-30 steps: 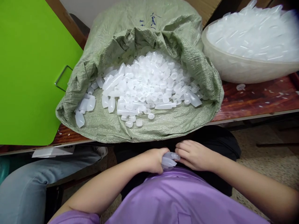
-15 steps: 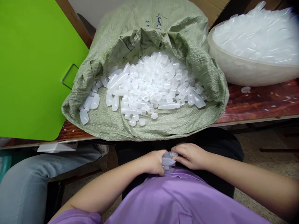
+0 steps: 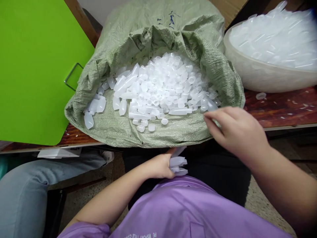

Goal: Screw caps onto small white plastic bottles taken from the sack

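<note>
My left hand [image 3: 162, 166] is closed around several small translucent plastic bottles [image 3: 177, 162], low in front of my purple shirt. Their tapered ends stick out to the right, past the fingers. At the right side of the sack's mouth, my right hand [image 3: 235, 134] reaches over the front lip with thumb and forefinger brought together. Whether something is between those fingertips I cannot tell. Just beyond them lies a tapered bottle [image 3: 212, 105]. The green woven sack [image 3: 173, 137] lies open toward me, with a heap of small translucent caps [image 3: 170, 77] and some bottles inside.
A big translucent bowl [image 3: 267, 77] heaped with plastic pieces stands at the right on the reddish wooden table [image 3: 279, 107]. One loose cap [image 3: 261, 96] lies before it. To the left is a bright green board [image 3: 42, 72] with a wire handle. Another person's jeans-clad leg [image 3: 27, 191] is at lower left.
My right hand has left the bottles at my left hand and moved up and right to the sack's mouth. The left hand keeps its bottles, shifting slightly. The view has shifted a little.
</note>
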`<state>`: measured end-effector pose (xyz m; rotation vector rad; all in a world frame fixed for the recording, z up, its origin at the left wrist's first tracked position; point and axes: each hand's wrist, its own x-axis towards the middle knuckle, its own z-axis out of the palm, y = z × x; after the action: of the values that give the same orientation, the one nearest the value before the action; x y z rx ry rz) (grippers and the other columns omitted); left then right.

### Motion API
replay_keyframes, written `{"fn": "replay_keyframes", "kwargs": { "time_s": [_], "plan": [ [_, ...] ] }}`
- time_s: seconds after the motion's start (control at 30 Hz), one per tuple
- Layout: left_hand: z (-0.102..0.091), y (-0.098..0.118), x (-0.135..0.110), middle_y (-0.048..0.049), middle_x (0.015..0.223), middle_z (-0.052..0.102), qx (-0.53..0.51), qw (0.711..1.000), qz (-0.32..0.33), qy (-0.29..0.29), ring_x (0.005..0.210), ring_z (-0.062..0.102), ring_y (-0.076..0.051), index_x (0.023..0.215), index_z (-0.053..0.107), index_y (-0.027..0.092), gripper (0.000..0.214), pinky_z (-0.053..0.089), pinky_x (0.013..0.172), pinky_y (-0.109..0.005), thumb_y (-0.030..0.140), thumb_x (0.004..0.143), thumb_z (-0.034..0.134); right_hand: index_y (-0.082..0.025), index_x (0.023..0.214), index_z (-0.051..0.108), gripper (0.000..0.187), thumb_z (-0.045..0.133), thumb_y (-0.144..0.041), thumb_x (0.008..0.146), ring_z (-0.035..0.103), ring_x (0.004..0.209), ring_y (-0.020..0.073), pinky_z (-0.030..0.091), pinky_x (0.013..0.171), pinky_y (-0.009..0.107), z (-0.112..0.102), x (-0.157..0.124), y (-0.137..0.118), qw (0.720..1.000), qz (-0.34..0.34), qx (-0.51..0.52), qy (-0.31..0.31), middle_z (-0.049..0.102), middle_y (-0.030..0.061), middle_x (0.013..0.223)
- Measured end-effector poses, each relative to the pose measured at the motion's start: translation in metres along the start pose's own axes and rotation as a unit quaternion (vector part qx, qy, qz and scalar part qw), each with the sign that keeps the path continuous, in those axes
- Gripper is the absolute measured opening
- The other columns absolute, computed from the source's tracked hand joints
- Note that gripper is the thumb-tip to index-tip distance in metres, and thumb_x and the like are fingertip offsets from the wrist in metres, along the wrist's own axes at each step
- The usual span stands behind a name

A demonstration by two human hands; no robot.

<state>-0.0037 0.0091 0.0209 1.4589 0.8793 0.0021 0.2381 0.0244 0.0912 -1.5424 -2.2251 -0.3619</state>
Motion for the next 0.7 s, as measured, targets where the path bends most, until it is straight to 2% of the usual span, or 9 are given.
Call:
{"fn": "replay_keyframes", "kwargs": {
  "time_s": [0.1, 0.2, 0.33, 0.4, 0.47, 0.53, 0.6, 0.67, 0.7],
  "plan": [
    [-0.001, 0.002, -0.004, -0.0065, 0.123, 0.056, 0.020, 1.000, -0.007, 0.011, 0.095, 0.061, -0.020, 0.144, 0.015, 0.027, 0.101, 0.048, 0.081, -0.030, 0.015, 0.059, 0.068, -0.017, 0.095, 0.062, 0.021, 0.048, -0.029, 0.085, 0.057, 0.072, 0.0246, 0.043, 0.059, 0.034, 0.012, 0.029, 0.010, 0.992, 0.051, -0.074, -0.089, 0.062, 0.0103, 0.081],
    [-0.002, -0.002, -0.008, -0.0064, 0.117, 0.059, -0.033, 0.999, 0.005, 0.004, 0.094, 0.060, -0.019, 0.143, 0.021, 0.026, 0.097, 0.047, 0.082, -0.031, 0.016, 0.060, 0.070, -0.018, 0.095, 0.061, 0.020, 0.047, -0.027, 0.084, 0.055, 0.068, 0.0237, 0.041, 0.056, 0.033, 0.027, 0.040, 0.014, 0.985, 0.065, -0.091, -0.129, 0.059, 0.0103, 0.078],
    [-0.004, -0.008, -0.014, -0.0048, 0.110, 0.062, -0.136, 0.990, 0.034, 0.007, 0.096, 0.058, -0.017, 0.124, 0.052, 0.022, 0.065, 0.043, 0.086, -0.029, 0.018, 0.062, 0.072, -0.017, 0.095, 0.061, 0.019, 0.049, -0.027, 0.084, 0.055, 0.068, 0.0234, 0.041, 0.059, 0.034, 0.028, 0.038, 0.015, 0.984, 0.075, -0.065, -0.145, 0.057, 0.0102, 0.077],
    [-0.004, -0.007, -0.018, -0.0044, 0.107, 0.063, -0.159, 0.986, 0.042, 0.019, 0.093, 0.058, -0.017, 0.115, 0.057, 0.020, 0.057, 0.043, 0.085, -0.029, 0.020, 0.061, 0.074, -0.016, 0.100, 0.059, 0.023, 0.049, -0.031, 0.086, 0.057, 0.074, 0.0251, 0.043, 0.063, 0.035, 0.020, 0.032, 0.013, 0.989, 0.062, -0.036, -0.126, 0.059, 0.0113, 0.082],
    [-0.005, -0.002, -0.021, -0.0042, 0.103, 0.063, -0.171, 0.984, 0.046, 0.027, 0.089, 0.058, -0.016, 0.113, 0.058, 0.019, 0.056, 0.044, 0.081, -0.028, 0.021, 0.060, 0.076, -0.016, 0.104, 0.056, 0.028, 0.049, -0.036, 0.087, 0.058, 0.080, 0.0244, 0.045, 0.068, 0.034, 0.008, 0.022, 0.007, 0.993, 0.033, 0.057, -0.101, 0.061, 0.0113, 0.088],
    [-0.006, 0.005, -0.024, -0.0036, 0.099, 0.062, -0.182, 0.982, 0.047, 0.027, 0.085, 0.057, -0.015, 0.112, 0.057, 0.018, 0.057, 0.044, 0.078, -0.027, 0.022, 0.058, 0.078, -0.018, 0.105, 0.056, 0.028, 0.050, -0.039, 0.087, 0.060, 0.081, 0.0206, 0.047, 0.069, 0.030, -0.002, 0.009, -0.003, 0.969, -0.024, 0.206, -0.135, 0.063, 0.0085, 0.090],
    [-0.007, 0.012, -0.026, -0.0024, 0.094, 0.062, -0.196, 0.979, 0.049, 0.014, 0.081, 0.057, -0.014, 0.109, 0.058, 0.017, 0.057, 0.044, 0.075, -0.026, 0.021, 0.057, 0.078, -0.020, 0.105, 0.057, 0.024, 0.050, -0.037, 0.088, 0.061, 0.079, 0.0166, 0.049, 0.067, 0.026, -0.009, -0.005, -0.014, 0.914, -0.079, 0.325, -0.229, 0.064, 0.0055, 0.090],
    [-0.007, 0.018, -0.027, -0.0014, 0.091, 0.062, -0.209, 0.976, 0.055, -0.008, 0.078, 0.056, -0.013, 0.107, 0.058, 0.017, 0.054, 0.044, 0.074, -0.025, 0.020, 0.056, 0.078, -0.021, 0.106, 0.058, 0.021, 0.049, -0.031, 0.089, 0.062, 0.081, 0.0147, 0.050, 0.068, 0.025, -0.011, -0.017, -0.022, 0.869, -0.101, 0.385, -0.295, 0.065, 0.0049, 0.091],
    [-0.007, 0.019, -0.027, -0.0009, 0.090, 0.062, -0.214, 0.975, 0.057, -0.020, 0.077, 0.056, -0.012, 0.105, 0.059, 0.017, 0.052, 0.044, 0.074, -0.025, 0.020, 0.057, 0.078, -0.021, 0.107, 0.058, 0.021, 0.049, -0.029, 0.090, 0.062, 0.083, 0.0142, 0.050, 0.070, 0.024, -0.011, -0.022, -0.024, 0.858, -0.102, 0.401, -0.303, 0.065, 0.0053, 0.093]
  ]
}}
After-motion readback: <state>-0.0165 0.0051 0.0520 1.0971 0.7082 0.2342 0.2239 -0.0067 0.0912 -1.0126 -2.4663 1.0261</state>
